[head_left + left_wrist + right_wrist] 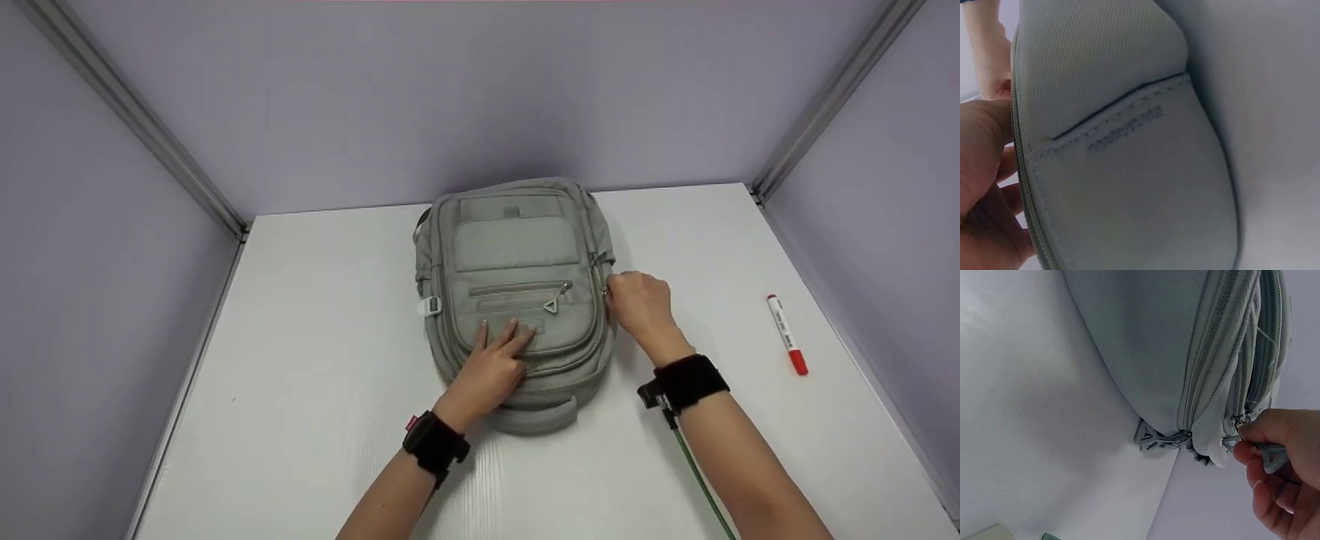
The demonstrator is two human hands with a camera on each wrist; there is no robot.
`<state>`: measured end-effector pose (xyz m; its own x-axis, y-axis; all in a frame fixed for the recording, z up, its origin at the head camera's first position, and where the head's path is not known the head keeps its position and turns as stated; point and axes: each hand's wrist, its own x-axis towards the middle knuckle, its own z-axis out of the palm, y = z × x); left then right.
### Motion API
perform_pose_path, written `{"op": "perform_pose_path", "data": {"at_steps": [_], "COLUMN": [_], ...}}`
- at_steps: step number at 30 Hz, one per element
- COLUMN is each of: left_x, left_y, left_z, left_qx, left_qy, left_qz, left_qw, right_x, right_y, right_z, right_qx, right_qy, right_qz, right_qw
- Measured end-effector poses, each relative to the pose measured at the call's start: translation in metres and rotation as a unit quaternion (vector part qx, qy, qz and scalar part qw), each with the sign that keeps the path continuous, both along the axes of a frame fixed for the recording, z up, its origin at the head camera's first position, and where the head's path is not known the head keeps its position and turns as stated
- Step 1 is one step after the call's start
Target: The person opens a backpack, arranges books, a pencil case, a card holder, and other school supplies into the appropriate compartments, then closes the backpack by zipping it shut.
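A grey-green backpack (517,244) lies front up on the white table, its carry handle (536,418) toward me. My left hand (491,371) rests on the lower front with its fingers spread. In the left wrist view that hand (982,180) lies along a zipper edge (1026,197) of the bag. At the bag's right side my right hand (643,306) is curled. The right wrist view shows this hand (1292,461) pinching a zipper pull (1275,459) between thumb and index finger. Other triangular pulls (1148,436) hang beside it. A front pocket pull (551,306) lies loose.
To the right, a white marker with red ends (784,330) lies on the table (315,337). Grey-lavender panels (337,97) enclose the back and sides, and the bag's top end is close to the back panel. A green cable (701,476) runs from my right wristband.
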<state>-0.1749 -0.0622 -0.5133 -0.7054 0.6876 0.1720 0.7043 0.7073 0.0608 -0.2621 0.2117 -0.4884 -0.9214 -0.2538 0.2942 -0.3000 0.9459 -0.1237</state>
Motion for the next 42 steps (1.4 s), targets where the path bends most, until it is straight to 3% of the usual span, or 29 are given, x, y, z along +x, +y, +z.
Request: {"op": "perform_pose_path", "data": {"at_steps": [6,13,23,30,37,42], "left_x": [0.002,0.001,-0.001,-0.002,-0.006,-0.012], "left_y": [-0.001,-0.002,-0.003,-0.005,-0.006,-0.01], "left_z": [0.001,-0.002,-0.001,-0.002,-0.005,-0.003], "left_qx": [0.004,0.018,0.029,0.044,0.062,0.084], "left_qy": [-0.002,-0.012,-0.046,-0.059,0.027,0.032], "left_qz": [0.004,0.009,0.015,0.018,0.012,0.017], "left_qw": [1.0,0.9997,0.9984,0.9971,0.9977,0.9958], "right_x": [-0.019,-0.04,-0.061,-0.063,-0.059,-0.056], "right_y": [-0.003,-0.003,-0.006,-0.005,-0.002,-0.002], "right_z": [0.0,-0.002,-0.008,-0.01,-0.008,-0.005], "right_qx": [0.002,0.038,0.043,0.038,0.001,-0.021], "right_qy": [0.02,0.088,0.121,0.071,-0.015,-0.064], "right_qz": [-0.008,-0.005,-0.032,-0.043,0.007,0.039], "right_qw": [1.0,0.995,0.991,0.996,1.0,0.997]}}
